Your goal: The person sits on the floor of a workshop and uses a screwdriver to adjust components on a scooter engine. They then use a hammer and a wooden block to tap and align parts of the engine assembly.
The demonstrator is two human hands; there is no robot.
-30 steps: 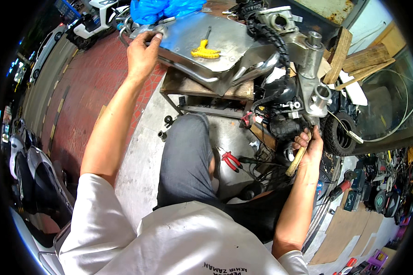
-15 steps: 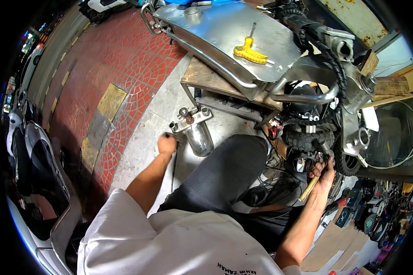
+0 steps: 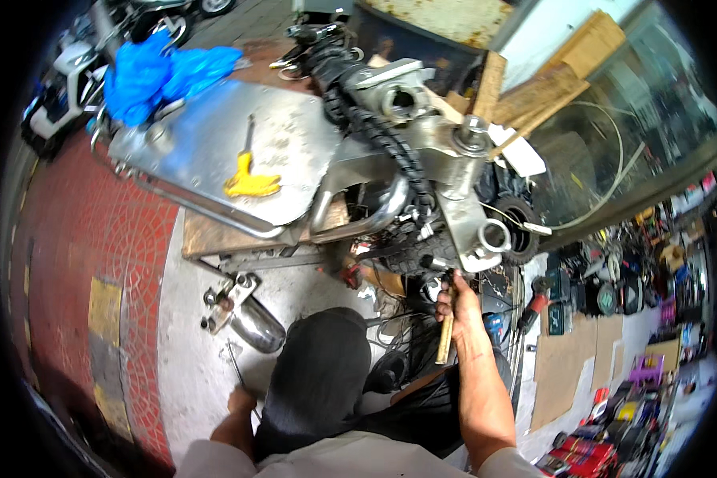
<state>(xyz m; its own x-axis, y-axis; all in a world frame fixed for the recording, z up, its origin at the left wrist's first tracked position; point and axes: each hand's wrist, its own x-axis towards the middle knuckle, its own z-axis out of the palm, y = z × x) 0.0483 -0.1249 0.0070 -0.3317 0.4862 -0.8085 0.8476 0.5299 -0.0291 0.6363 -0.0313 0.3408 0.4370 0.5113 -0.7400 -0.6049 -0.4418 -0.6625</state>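
Beside my right knee, my right hand [image 3: 460, 305] is closed around the wooden handle of a hammer [image 3: 445, 341]. The hammer's dark head points up, just below the metal fork clamp [image 3: 472, 227] of the motorcycle frame. Low at the left, my left hand [image 3: 241, 401] is closed on a thin metal rod [image 3: 235, 362], which sticks out past the fist on both sides. Ahead of that hand, a metal clamp piece with a shiny rounded cylinder [image 3: 260, 324] lies on the concrete. A screwdriver with a yellow pistol-shaped handle [image 3: 251, 183] lies on the flat silver metal cover [image 3: 191, 159].
A wooden-topped bench [image 3: 215, 237] stands under the metal body. Blue plastic [image 3: 147, 80] lies on its far left end. Right of me are a red and black power tool [image 3: 534, 305], cardboard sheets [image 3: 564, 374] and crowded tools. Planks [image 3: 546, 88] lean at the back right.
The view has swung right, so the bench and frame sit further left. My left hand has drawn back toward my body with the rod. The hammer stays in my right hand.
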